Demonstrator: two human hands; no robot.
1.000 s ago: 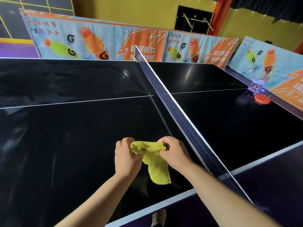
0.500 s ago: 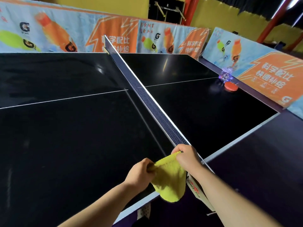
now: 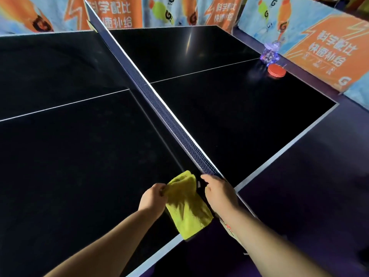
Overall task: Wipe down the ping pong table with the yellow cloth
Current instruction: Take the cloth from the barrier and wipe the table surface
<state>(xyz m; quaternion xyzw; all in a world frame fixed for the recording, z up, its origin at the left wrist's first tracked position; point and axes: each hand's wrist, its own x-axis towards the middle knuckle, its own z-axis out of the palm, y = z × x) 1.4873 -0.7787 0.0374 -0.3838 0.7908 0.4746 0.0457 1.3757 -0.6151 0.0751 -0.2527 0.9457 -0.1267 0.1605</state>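
The yellow cloth hangs folded over the near edge of the black ping pong table, just left of the net's near end. My left hand pinches the cloth's upper left edge. To the cloth's right, my right hand has its fingers curled against the dark net post. A dark gap separates those fingers from the cloth. I cannot tell whether they grip the post or a cloth edge.
The net runs from the near edge to the far edge, splitting the table. A red paddle and a clear plastic bottle sit at the far right end. Orange and blue banners fence the court.
The cloth and both hands have shifted left of the net post and up onto the table edge. My right hand no longer plainly pinches the cloth's top edge. The view has tilted down.
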